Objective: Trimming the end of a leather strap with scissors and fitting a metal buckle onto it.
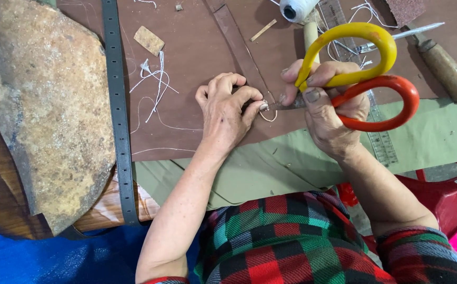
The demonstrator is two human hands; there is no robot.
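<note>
My right hand (325,110) grips a large pair of scissors (368,68) with one yellow and one orange handle loop; the blades point left toward my other hand. My left hand (226,108) is curled over the end of a narrow brown leather strap (239,44) and pinches a small metal ring with white thread (267,110) right at the scissor tips. Both hands rest on a brown leather sheet (186,63) spread over a green cloth (270,168).
A big flat stone (44,105) lies at the left beside a long grey belt strap (119,115). Loose white thread (154,84), a thread spool (295,8), a clear ruler (381,142), a wooden-handled tool (447,68) and a small leather scrap (148,39) lie around. Red plastic sits at lower right.
</note>
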